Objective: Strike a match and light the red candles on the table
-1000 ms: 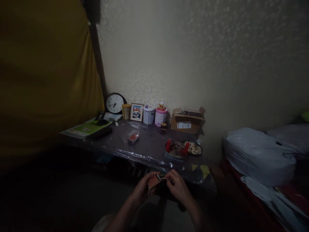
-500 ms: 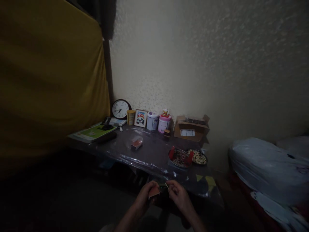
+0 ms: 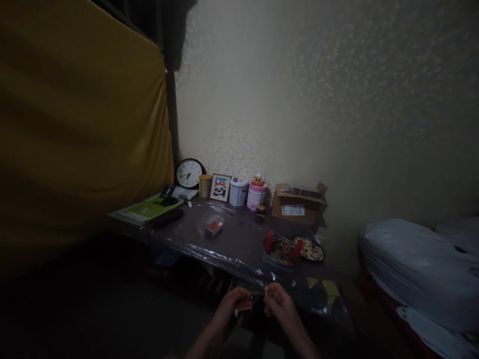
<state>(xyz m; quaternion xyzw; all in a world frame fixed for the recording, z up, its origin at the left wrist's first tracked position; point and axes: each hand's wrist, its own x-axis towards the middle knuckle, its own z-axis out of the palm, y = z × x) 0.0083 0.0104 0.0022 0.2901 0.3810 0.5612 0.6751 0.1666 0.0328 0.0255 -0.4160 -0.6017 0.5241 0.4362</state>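
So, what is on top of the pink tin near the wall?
A small orange and white figurine stands on the lid of the pink tin. What the tin holds cannot be seen, because the lid covers it.

I had both hands low at the bottom edge of my view, drawn close together in front of me. My left hand [image 3: 235, 305] was curled closed, its fingers [image 3: 241, 296] folded in and the back of the hand turned up and outward. My right hand [image 3: 280, 306] sat just beside it, thumb and forefinger pinched together at the tips and pointing upward. My bare left forearm [image 3: 206, 339] and right forearm [image 3: 305, 342] rose from the lower edge and angled inward, so the wrists converged. The dim light hid finer detail.
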